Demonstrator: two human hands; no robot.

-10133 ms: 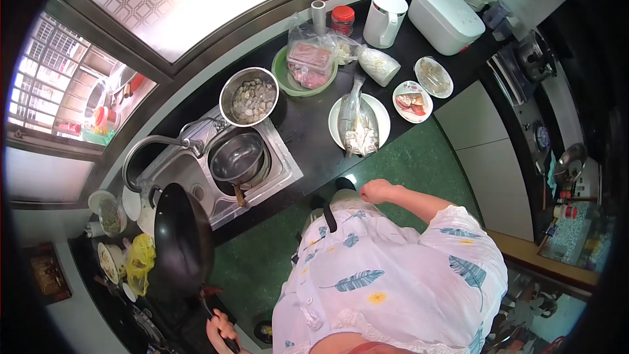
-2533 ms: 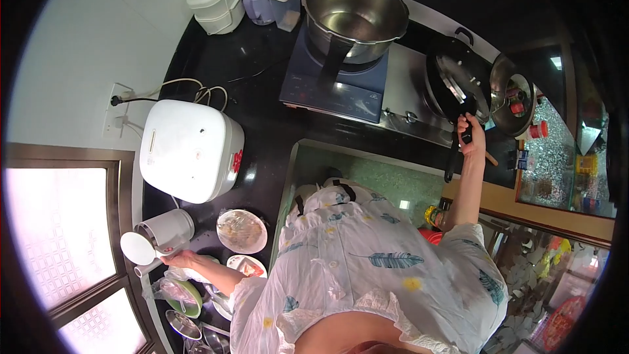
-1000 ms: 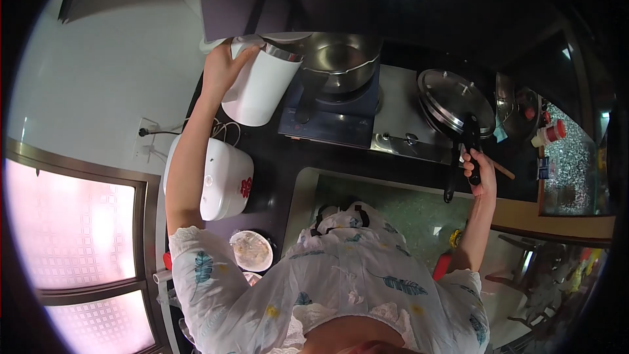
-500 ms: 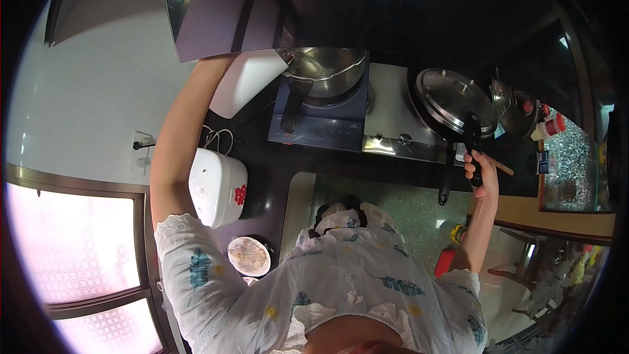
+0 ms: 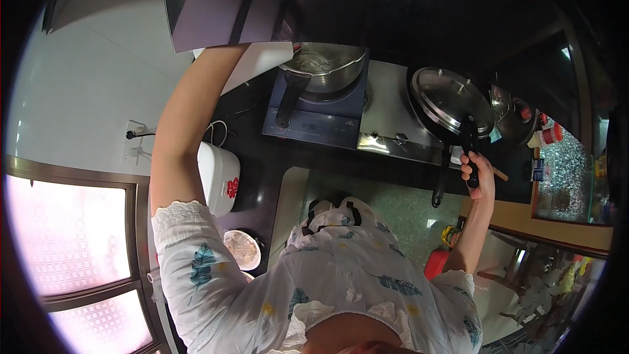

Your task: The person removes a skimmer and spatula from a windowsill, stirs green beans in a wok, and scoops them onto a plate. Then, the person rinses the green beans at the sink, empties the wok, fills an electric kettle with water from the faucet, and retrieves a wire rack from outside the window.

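Clamping tight with the right hand (image 5: 482,174) round the black handle (image 5: 469,132) of the steel lid (image 5: 452,95), over the dark pan (image 5: 442,135)! Can't tell the left hand's grip, hidden behind the dark panel (image 5: 219,6). Spot the white kettle (image 5: 257,64), tilted right at the pot (image 5: 334,80)!

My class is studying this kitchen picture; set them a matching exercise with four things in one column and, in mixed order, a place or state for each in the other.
Things:
1. Jug
2. Pot
3. Lid
4. Rice cooker

Places and states:
A. Held by its black handle in the right hand
B. White, with a red mark on its side
C. Tilted toward the pot
D. Standing on the dark blue hotplate

Right pairs: 1-C, 2-D, 3-A, 4-B
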